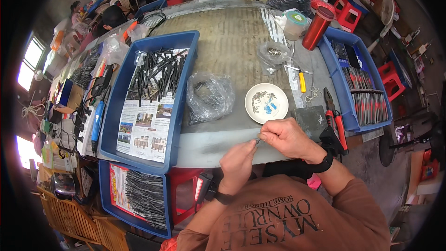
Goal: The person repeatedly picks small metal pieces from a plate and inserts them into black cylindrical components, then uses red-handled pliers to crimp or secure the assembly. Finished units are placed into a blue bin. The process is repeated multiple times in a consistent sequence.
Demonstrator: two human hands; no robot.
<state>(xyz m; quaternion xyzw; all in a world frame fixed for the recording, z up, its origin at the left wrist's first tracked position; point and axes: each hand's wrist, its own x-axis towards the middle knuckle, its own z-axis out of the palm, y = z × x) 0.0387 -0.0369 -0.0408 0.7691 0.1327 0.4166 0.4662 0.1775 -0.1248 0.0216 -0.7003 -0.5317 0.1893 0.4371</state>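
Head view, left hand, right hand, tiny part pinched between

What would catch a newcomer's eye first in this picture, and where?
Probably the blue tray of black strips on the left of the table. Next, the red flask at the back right. Then, near the front edge, the left hand and right hand pinching a small piece beside a white dish.

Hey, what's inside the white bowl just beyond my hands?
The white bowl holds a loose scatter of small dark pieces and a few bright blue pieces, too small to identify. Whatever lies directly beneath them is covered and can't be seen.
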